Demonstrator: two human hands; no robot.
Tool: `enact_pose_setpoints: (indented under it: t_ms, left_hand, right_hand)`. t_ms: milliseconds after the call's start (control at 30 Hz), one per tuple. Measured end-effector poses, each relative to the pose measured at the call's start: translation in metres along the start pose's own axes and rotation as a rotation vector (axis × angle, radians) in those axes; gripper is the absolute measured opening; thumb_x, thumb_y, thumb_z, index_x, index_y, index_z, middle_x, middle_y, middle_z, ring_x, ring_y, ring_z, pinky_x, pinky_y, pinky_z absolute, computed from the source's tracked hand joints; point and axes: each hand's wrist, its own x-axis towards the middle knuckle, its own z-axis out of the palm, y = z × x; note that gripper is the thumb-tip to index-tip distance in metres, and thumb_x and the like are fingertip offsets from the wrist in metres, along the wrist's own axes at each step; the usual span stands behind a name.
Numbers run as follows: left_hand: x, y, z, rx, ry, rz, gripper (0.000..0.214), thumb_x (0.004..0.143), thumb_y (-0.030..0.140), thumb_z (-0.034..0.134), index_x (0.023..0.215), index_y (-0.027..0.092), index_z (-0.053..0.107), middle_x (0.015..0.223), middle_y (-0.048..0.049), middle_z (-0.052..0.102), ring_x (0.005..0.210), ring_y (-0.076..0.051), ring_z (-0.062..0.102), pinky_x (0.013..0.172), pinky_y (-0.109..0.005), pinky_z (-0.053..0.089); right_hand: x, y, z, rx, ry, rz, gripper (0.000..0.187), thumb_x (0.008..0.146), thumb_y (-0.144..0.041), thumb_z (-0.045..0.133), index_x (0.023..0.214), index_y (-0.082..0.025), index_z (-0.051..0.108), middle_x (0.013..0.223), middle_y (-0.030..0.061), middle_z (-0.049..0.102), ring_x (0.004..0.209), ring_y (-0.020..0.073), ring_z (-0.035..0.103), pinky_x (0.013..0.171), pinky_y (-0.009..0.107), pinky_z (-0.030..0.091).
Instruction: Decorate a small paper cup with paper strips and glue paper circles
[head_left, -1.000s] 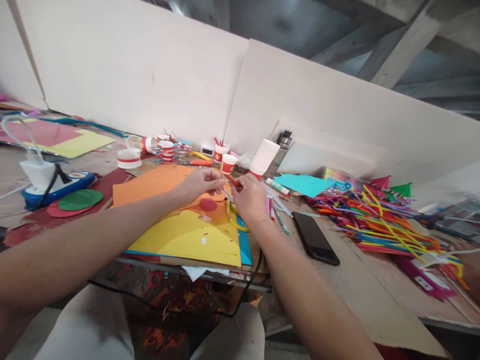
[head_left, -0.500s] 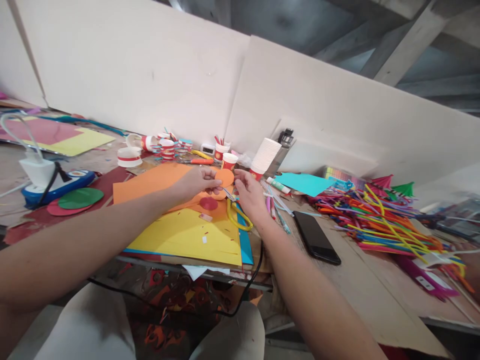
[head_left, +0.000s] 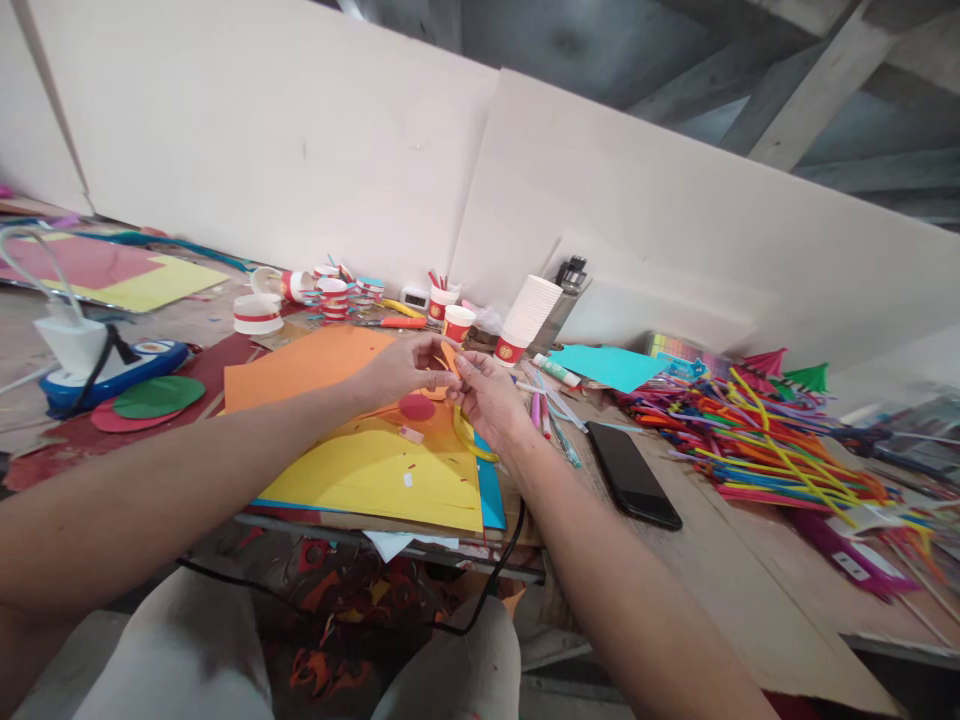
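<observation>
Above the paper sheets, my left hand (head_left: 409, 368) and my right hand (head_left: 491, 398) meet, fingertips closed on an orange paper disc (head_left: 450, 356). The disc shows as a narrow strip, bent or turned edge-on; which of the two I cannot tell. Under my right hand, the yellow scissors handle (head_left: 466, 436) is partly covered. A small red paper circle (head_left: 417, 406) lies just below my left hand. An orange sheet (head_left: 300, 365) extends beneath my left wrist, and a yellow sheet (head_left: 375, 475) with scraps lies nearer the table edge.
Stacked paper cups (head_left: 527, 318) stand behind my hands, beside a single cup (head_left: 458, 322). A black phone (head_left: 631, 475) and a heap of pipe cleaners (head_left: 780, 450) lie to the right. Green (head_left: 160, 397) paper discs and a blue power strip (head_left: 116, 375) are on the left.
The orange disc has turned from facing me to a narrow strip. My right hand has moved left, its fingers closing on the disc beside my left fingers.
</observation>
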Motion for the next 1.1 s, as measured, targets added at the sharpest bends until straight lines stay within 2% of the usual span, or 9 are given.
enact_pose_setpoints:
  t_ms: [100,200,333,433,633,800,933,1000,1100]
  left_hand:
    - [-0.0003,0.0013,-0.0007,0.066,0.005,0.007,0.030,0.070,0.031,0.079,0.094,0.016,0.067,0.090,-0.0052,0.069,0.081,-0.016,0.065,0.076,-0.029,0.051]
    - [-0.0006,0.0022,-0.0013,0.073,0.031,-0.007,0.031,0.070,0.031,0.080,0.094,0.016,0.069,0.094,-0.0057,0.070,0.085,-0.017,0.065,0.079,-0.029,0.051]
    - [-0.0004,0.0008,-0.0008,0.045,0.026,-0.020,0.037,0.065,0.029,0.083,0.096,0.015,0.069,0.094,-0.0065,0.070,0.085,-0.017,0.065,0.082,-0.032,0.052]
    - [-0.0005,0.0006,-0.0001,0.030,0.005,-0.025,0.036,0.064,0.029,0.084,0.094,0.015,0.068,0.092,-0.0062,0.070,0.085,-0.018,0.066,0.082,-0.033,0.052]
    - [-0.0016,0.0033,-0.0003,0.037,-0.026,-0.039,0.033,0.065,0.029,0.082,0.092,0.016,0.070,0.087,-0.0053,0.070,0.083,-0.018,0.065,0.080,-0.032,0.051]
    - [-0.0016,0.0031,-0.0004,0.025,-0.040,-0.040,0.031,0.064,0.028,0.082,0.090,0.016,0.070,0.084,-0.0041,0.069,0.083,-0.018,0.065,0.080,-0.032,0.051]
    - [-0.0011,0.0020,-0.0002,0.027,-0.060,-0.033,0.030,0.066,0.029,0.081,0.091,0.016,0.069,0.083,-0.0040,0.069,0.083,-0.019,0.066,0.081,-0.033,0.052]
    - [-0.0006,0.0010,-0.0003,0.033,-0.044,-0.029,0.032,0.066,0.028,0.081,0.093,0.015,0.069,0.089,-0.0056,0.070,0.087,-0.019,0.066,0.083,-0.033,0.052]
    - [-0.0001,-0.0008,0.0001,0.031,0.030,-0.031,0.043,0.066,0.025,0.081,0.105,0.015,0.066,0.102,-0.0085,0.070,0.091,-0.020,0.066,0.082,-0.033,0.053]
  right_hand:
    - [-0.0008,0.0013,0.0013,-0.131,0.060,0.008,0.043,0.065,-0.045,0.080,0.086,-0.022,0.050,0.064,-0.0065,0.055,0.055,0.0079,0.050,0.051,0.021,0.043]
    - [-0.0016,-0.0010,-0.0007,-0.296,0.152,-0.085,0.041,0.071,-0.055,0.071,0.087,-0.022,0.052,0.077,-0.0042,0.058,0.061,0.0080,0.051,0.051,0.020,0.041]
    - [-0.0037,-0.0056,-0.0028,-0.380,0.041,-0.177,0.041,0.074,-0.059,0.065,0.089,-0.022,0.054,0.081,-0.0036,0.057,0.063,0.0081,0.050,0.053,0.021,0.041]
    - [-0.0055,-0.0068,-0.0021,-0.413,-0.007,-0.160,0.041,0.070,-0.054,0.072,0.086,-0.020,0.057,0.078,-0.0036,0.057,0.064,0.0080,0.051,0.055,0.021,0.043]
    - [-0.0087,-0.0082,-0.0003,-0.294,-0.038,-0.094,0.042,0.066,-0.053,0.076,0.085,-0.021,0.057,0.075,-0.0044,0.056,0.067,0.0090,0.055,0.057,0.021,0.046]
    - [-0.0075,-0.0080,-0.0020,-0.321,-0.044,-0.123,0.039,0.069,-0.053,0.072,0.084,-0.021,0.057,0.074,-0.0046,0.056,0.065,0.0091,0.054,0.059,0.023,0.048]
    - [-0.0073,-0.0065,-0.0029,-0.536,0.001,-0.280,0.029,0.078,-0.049,0.064,0.078,-0.021,0.056,0.072,-0.0028,0.055,0.066,0.0110,0.052,0.061,0.025,0.047]
    - [-0.0079,-0.0062,-0.0030,-0.618,0.023,-0.338,0.026,0.081,-0.045,0.060,0.076,-0.021,0.055,0.070,-0.0020,0.055,0.066,0.0117,0.051,0.061,0.025,0.045]
    - [-0.0081,-0.0054,-0.0034,-0.644,0.043,-0.346,0.024,0.083,-0.043,0.057,0.076,-0.021,0.054,0.069,-0.0022,0.055,0.064,0.0119,0.051,0.061,0.026,0.044]
